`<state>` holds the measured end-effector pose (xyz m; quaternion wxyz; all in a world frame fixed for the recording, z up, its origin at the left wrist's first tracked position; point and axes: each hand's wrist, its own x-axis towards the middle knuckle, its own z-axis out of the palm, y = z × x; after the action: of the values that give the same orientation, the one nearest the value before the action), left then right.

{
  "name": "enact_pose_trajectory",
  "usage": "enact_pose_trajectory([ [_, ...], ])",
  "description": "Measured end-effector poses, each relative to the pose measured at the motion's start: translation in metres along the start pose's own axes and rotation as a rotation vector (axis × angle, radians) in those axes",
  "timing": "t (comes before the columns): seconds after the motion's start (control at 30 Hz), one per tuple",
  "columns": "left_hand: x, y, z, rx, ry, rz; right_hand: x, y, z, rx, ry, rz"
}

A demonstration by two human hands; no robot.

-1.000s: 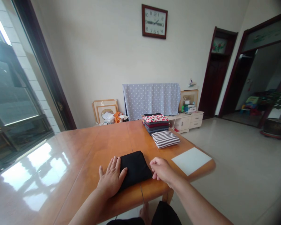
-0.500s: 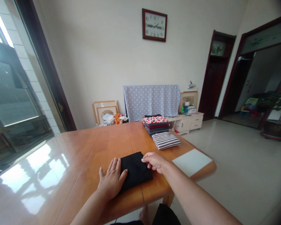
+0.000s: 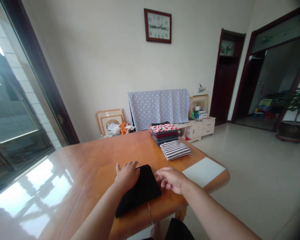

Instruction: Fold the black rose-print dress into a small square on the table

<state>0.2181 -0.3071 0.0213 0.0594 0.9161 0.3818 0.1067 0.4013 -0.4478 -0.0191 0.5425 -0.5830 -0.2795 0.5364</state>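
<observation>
A folded black garment [image 3: 142,188] lies near the front edge of the wooden table. My left hand [image 3: 127,175] rests over its far left part, fingers stretched out and apart; they hold nothing. Just off the garment's right edge is my right hand [image 3: 171,180], its fingers loosely bent and apart, with nothing seen in them. Beyond my hands sits a folded striped garment [image 3: 175,150], brown-grey and white. Right behind that stands a stack of folded clothes [image 3: 163,133], with a red-and-white patterned piece near the top.
The glossy wooden table [image 3: 97,166] fills the foreground. A white sheet [image 3: 203,171] lies at its right corner. Behind are a dotted cloth cover [image 3: 160,108], a white cabinet [image 3: 196,131], and framed pictures [image 3: 111,121] with a heap of cloth. A potted plant [image 3: 293,128] stands at right.
My left hand has slid forward over the black garment toward its far edge. My right hand has let go of the garment's right edge, and its fingers have loosened. The view has shifted slightly right.
</observation>
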Motion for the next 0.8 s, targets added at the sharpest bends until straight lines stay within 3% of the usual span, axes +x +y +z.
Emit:
enact_pose_trajectory([
  [0.17, 0.033, 0.032, 0.017, -0.099, -0.040, 0.000, -0.005, 0.007, -0.008, 0.012, 0.008, 0.004],
  [0.3, 0.044, 0.026, 0.032, -0.239, -0.046, -0.032, -0.005, 0.009, -0.012, 0.012, -0.030, -0.009],
  [0.5, 0.038, 0.002, 0.040, -1.022, -0.011, -0.040, 0.001, 0.005, -0.009, 0.059, -0.152, 0.026],
  [0.57, 0.036, -0.002, 0.041, -1.165, -0.022, -0.035, 0.004, 0.002, -0.006, 0.073, -0.216, 0.050],
  [0.67, 0.037, -0.004, 0.043, -1.184, -0.014, -0.045, 0.005, -0.002, -0.003, 0.010, -0.298, 0.079],
  [0.8, 0.042, -0.004, 0.048, -0.979, 0.062, -0.068, -0.009, -0.004, -0.004, -0.183, -0.355, 0.100],
])
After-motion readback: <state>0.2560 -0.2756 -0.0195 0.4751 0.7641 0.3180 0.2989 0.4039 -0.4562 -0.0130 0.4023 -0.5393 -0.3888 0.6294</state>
